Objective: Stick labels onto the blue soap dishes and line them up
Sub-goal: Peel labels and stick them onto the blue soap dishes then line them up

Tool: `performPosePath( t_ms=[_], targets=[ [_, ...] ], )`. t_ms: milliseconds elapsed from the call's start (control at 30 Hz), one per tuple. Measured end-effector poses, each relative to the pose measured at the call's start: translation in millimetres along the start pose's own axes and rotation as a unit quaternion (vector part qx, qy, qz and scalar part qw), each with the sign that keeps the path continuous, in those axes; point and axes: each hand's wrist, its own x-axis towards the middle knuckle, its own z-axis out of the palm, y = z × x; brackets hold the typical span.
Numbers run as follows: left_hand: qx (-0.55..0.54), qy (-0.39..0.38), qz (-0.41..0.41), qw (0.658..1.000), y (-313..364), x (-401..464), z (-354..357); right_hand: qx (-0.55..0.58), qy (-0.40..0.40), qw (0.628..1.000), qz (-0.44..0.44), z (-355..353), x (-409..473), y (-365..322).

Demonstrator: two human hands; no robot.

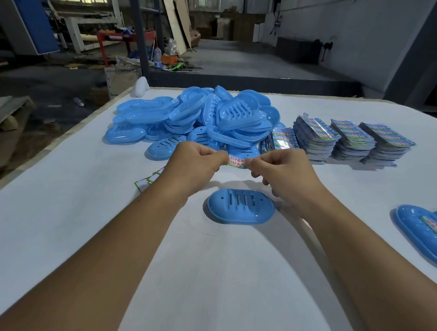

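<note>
A single blue soap dish (240, 207) lies upside down on the white table (90, 233) just below my hands. My left hand (194, 161) and my right hand (285, 172) both pinch one small printed label (236, 162) between their fingertips, held above the table behind the dish. A big heap of blue soap dishes (198, 118) lies further back. At the right edge lie labelled blue dishes (428, 233), one showing a sticker on it.
Several stacks of printed labels (349, 139) stand at the right behind my hands. A few peeled backing sheets (148, 181) lie left of my left wrist. A white object (141, 86) sits at the table's far corner. Beyond the table is a cluttered workshop floor.
</note>
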Motion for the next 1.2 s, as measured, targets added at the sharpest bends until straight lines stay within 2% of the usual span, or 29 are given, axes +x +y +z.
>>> performPosePath(
  t_ms=[167, 400, 500, 800, 1000, 1200],
  targets=[
    [0.039, -0.010, 0.000, 0.999, -6.1, 2.3, 1.1, -0.018, -0.035, 0.997, 0.063, -9.3, 2.7, -0.9],
    [0.225, -0.067, 0.033, 0.971, -5.6, -4.4, -5.6, -0.131, -0.124, 0.980, 0.077, -20.4, -6.5, -4.0],
    [0.273, -0.088, 0.040, 0.957, 1.4, -5.1, -12.4, -0.160, -0.131, 0.976, 0.074, -23.3, -10.3, -4.7],
    [0.230, -0.112, 0.068, 0.964, 7.9, -9.1, -13.5, -0.158, -0.094, 0.981, 0.061, -21.2, -12.1, -3.5],
    [0.198, -0.118, 0.070, 0.971, 8.1, -7.4, -15.0, -0.157, -0.138, 0.977, 0.043, -20.6, -15.1, -4.5],
    [0.198, -0.120, 0.047, 0.972, 3.9, -5.3, -15.1, -0.151, -0.129, 0.978, 0.067, -26.7, -14.4, -8.8]
  ],
)
